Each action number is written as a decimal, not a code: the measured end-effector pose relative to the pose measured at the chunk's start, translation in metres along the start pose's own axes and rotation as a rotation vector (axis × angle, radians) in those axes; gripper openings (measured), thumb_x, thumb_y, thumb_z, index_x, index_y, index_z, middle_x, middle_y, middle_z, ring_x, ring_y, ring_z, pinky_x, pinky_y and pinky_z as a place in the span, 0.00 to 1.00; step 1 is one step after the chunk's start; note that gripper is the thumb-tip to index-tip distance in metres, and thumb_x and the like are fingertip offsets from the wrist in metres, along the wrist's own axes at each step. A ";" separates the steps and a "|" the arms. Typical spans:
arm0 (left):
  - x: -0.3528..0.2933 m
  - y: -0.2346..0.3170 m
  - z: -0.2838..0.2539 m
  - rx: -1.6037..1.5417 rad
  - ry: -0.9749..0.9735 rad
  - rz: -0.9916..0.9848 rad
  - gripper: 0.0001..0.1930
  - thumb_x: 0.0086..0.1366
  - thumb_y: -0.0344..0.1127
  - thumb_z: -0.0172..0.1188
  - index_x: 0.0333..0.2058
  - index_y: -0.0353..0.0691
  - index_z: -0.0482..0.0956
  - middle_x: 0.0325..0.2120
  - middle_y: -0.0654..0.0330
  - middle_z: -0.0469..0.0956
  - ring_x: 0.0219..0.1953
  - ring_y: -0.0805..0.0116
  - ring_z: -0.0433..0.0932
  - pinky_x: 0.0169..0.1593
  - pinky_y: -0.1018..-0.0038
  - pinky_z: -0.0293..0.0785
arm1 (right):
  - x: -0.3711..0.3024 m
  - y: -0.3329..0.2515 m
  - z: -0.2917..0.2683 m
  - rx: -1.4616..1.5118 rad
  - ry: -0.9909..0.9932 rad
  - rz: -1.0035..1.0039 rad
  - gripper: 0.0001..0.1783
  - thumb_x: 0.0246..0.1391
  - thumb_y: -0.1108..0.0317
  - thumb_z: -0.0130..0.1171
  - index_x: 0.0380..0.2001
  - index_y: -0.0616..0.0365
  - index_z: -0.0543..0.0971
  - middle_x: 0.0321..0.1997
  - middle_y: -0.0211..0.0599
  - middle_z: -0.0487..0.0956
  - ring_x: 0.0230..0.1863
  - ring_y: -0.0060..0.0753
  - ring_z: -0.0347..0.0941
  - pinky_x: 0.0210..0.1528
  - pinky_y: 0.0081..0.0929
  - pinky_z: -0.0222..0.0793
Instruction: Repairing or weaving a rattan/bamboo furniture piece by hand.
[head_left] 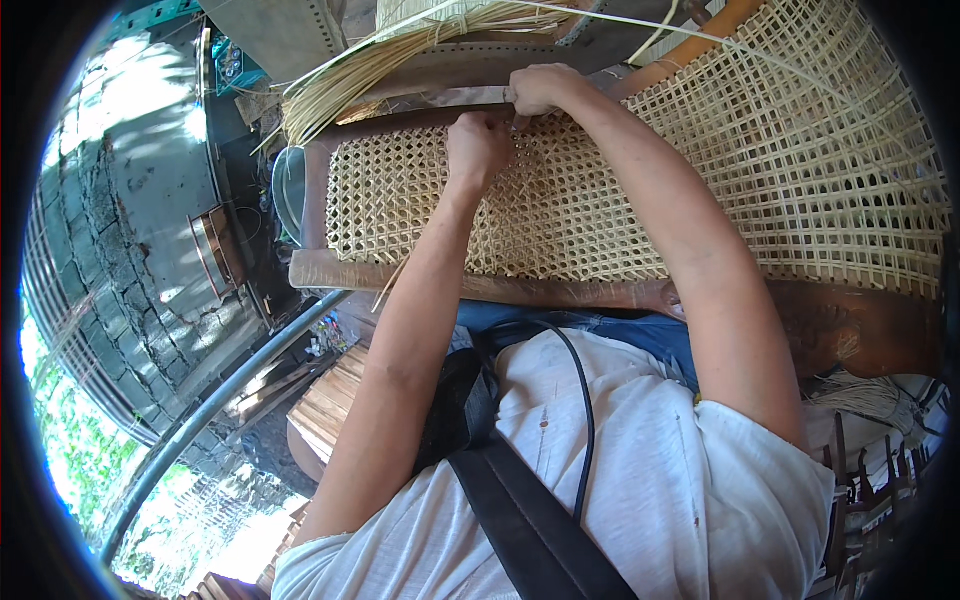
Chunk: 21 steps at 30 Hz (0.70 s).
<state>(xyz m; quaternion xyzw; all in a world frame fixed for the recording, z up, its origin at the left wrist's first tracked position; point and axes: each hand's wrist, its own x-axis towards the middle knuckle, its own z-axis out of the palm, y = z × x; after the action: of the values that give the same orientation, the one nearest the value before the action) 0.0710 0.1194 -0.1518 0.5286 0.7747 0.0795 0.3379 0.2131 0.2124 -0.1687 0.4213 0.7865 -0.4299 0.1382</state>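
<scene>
A cane-woven chair frame is set across the upper part of the view, with its woven cane panel [560, 225] spread from 11 o'clock round to 3 o'clock and bounded by a dark far rail [410, 122], a scuffed near rail [380, 272] and, at 3 o'clock, a carved wooden section [850, 330]. Both hands are placed near 12 o'clock, close beside each other at the edge of the weave. The left hand [475, 148] is closed, its fingers curled in against the cane beside the far rail; whether a strand is pinched inside cannot be told. The right hand [545, 90] is bent down at the far rail, but its fingertips are partly hidden, so its grip cannot be told either. At 11 o'clock a loose bundle of cane strips [315, 110] is draped past the corner of the frame, and a single long cane strand [720, 40] is stretched across towards 2 o'clock. The wooden frame is judged stiff and fairly heavy, best taken hold of by its solid rails rather than by the mesh. The panel is likely springy under light pressure, yet its thin strips could be split or creased if bent sharply. Loose strands are expected to be light, smooth and a little slippery, best pinched near the tip and drawn along their length. A white shirt [600, 440] is seen at 6 o'clock, and a metal pipe [215, 400] at 8 o'clock.
</scene>
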 end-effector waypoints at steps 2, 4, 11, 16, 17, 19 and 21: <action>0.001 -0.001 0.002 0.047 0.038 0.036 0.12 0.60 0.35 0.58 0.28 0.30 0.83 0.15 0.50 0.80 0.19 0.63 0.83 0.32 0.70 0.81 | 0.000 -0.001 0.001 0.015 -0.008 0.006 0.21 0.48 0.61 0.62 0.47 0.51 0.83 0.53 0.41 0.80 0.55 0.41 0.76 0.56 0.40 0.71; 0.001 0.000 0.000 0.040 0.045 0.055 0.12 0.60 0.34 0.58 0.28 0.30 0.83 0.15 0.51 0.80 0.19 0.64 0.83 0.31 0.70 0.81 | 0.000 -0.005 0.002 0.011 0.026 0.035 0.22 0.47 0.61 0.64 0.47 0.50 0.83 0.52 0.40 0.81 0.55 0.40 0.76 0.56 0.40 0.71; 0.000 0.007 -0.017 -0.102 -0.087 -0.095 0.11 0.59 0.31 0.58 0.29 0.26 0.82 0.17 0.53 0.81 0.21 0.66 0.84 0.26 0.73 0.81 | 0.002 -0.017 -0.001 -0.140 0.115 -0.047 0.20 0.47 0.62 0.63 0.46 0.48 0.84 0.50 0.36 0.82 0.53 0.38 0.78 0.55 0.37 0.71; 0.000 0.005 -0.019 -0.159 -0.101 -0.098 0.11 0.60 0.31 0.58 0.31 0.26 0.82 0.18 0.53 0.82 0.21 0.66 0.84 0.25 0.74 0.81 | 0.005 -0.014 -0.007 -0.064 -0.028 0.043 0.18 0.46 0.62 0.66 0.44 0.46 0.85 0.48 0.32 0.83 0.51 0.37 0.79 0.54 0.37 0.72; 0.001 0.005 -0.020 -0.192 -0.103 -0.143 0.10 0.60 0.31 0.59 0.31 0.26 0.82 0.19 0.53 0.82 0.21 0.66 0.84 0.25 0.74 0.81 | 0.006 -0.014 -0.008 -0.054 -0.028 0.031 0.18 0.46 0.62 0.66 0.44 0.46 0.85 0.48 0.32 0.83 0.51 0.37 0.79 0.54 0.37 0.72; 0.002 0.004 -0.021 -0.209 -0.118 -0.116 0.10 0.61 0.30 0.59 0.31 0.25 0.81 0.18 0.54 0.81 0.21 0.68 0.83 0.25 0.76 0.80 | 0.010 -0.015 -0.009 -0.131 -0.026 -0.035 0.22 0.44 0.58 0.69 0.45 0.51 0.84 0.49 0.37 0.82 0.50 0.42 0.79 0.49 0.40 0.74; 0.004 0.004 -0.024 -0.224 -0.125 -0.103 0.11 0.61 0.30 0.60 0.32 0.24 0.81 0.18 0.56 0.81 0.21 0.70 0.83 0.24 0.78 0.79 | 0.015 -0.016 -0.009 -0.134 -0.055 -0.031 0.22 0.45 0.58 0.69 0.45 0.51 0.84 0.49 0.37 0.82 0.50 0.40 0.79 0.49 0.40 0.74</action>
<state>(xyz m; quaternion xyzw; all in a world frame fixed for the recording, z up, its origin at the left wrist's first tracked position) 0.0589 0.1302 -0.1338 0.4509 0.7646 0.1149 0.4460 0.1929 0.2235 -0.1626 0.3870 0.8157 -0.3899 0.1810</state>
